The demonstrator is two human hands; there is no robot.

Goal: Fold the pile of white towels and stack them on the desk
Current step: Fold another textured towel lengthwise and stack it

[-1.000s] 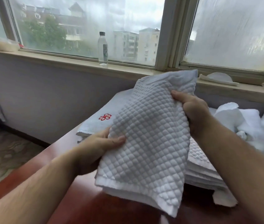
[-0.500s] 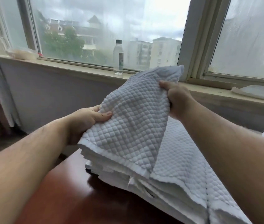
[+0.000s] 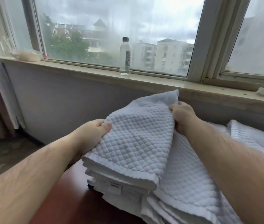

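While the folded towel (image 3: 136, 143) sits tilted, with its near hem on the stack (image 3: 187, 183) and its far end raised, both hands hold it. The left hand (image 3: 94, 135) grips the left edge, thumb on top and fingers hidden beneath. The right hand (image 3: 183, 117) pinches the raised far corner with curled fingers. The stack lies at the left edge of the desk (image 3: 73, 204), below the windowsill (image 3: 79, 68), where a bottle (image 3: 125, 57) stands upright. The step in hand appears to be placement on the stack. The next move calls for lowering the far end flat, squaring the hems, then releasing both grips.
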